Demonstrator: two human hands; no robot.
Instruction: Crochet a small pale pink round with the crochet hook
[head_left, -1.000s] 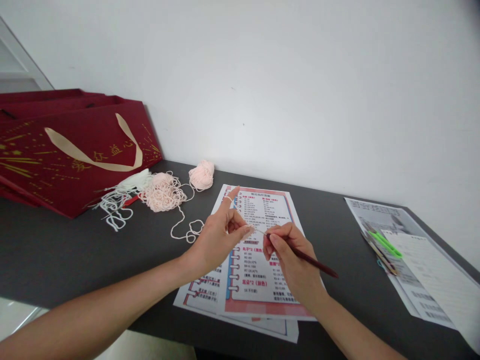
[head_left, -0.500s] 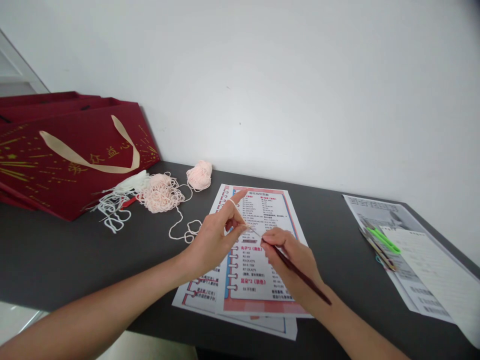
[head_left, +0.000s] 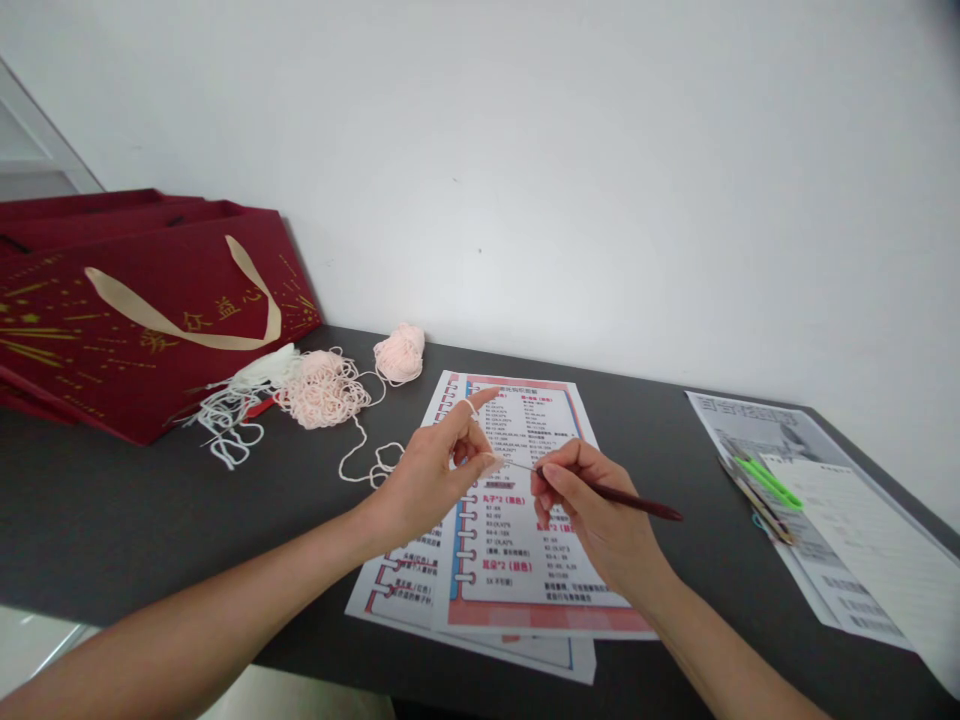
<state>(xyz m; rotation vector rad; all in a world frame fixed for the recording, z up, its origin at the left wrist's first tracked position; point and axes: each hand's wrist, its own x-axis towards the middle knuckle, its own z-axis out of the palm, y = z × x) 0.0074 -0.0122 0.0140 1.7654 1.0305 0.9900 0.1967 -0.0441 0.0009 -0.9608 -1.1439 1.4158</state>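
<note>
My right hand [head_left: 592, 510] is closed around a dark red crochet hook [head_left: 637, 502], whose thin metal tip points left toward my left hand [head_left: 442, 465]. The left hand pinches pale pink yarn between thumb and middle finger, with the index finger raised and a strand looped over it. The yarn trails [head_left: 367, 462] left across the dark table [head_left: 150, 500] to a loose pink pile [head_left: 324, 388] and a small pink ball [head_left: 400, 353]. Both hands hover over a printed pattern sheet [head_left: 517, 560].
A dark red gift bag [head_left: 135, 310] with a cream ribbon handle lies at the back left, with white yarn [head_left: 232, 410] beside it. At the right lie papers [head_left: 840, 520] with green-handled snips [head_left: 769, 482] on them. A white wall stands behind.
My right hand has turned the hook, so its handle now points to the right and flatter instead of down-right. The left hand keeps its pinch on the yarn almost in the same place.
</note>
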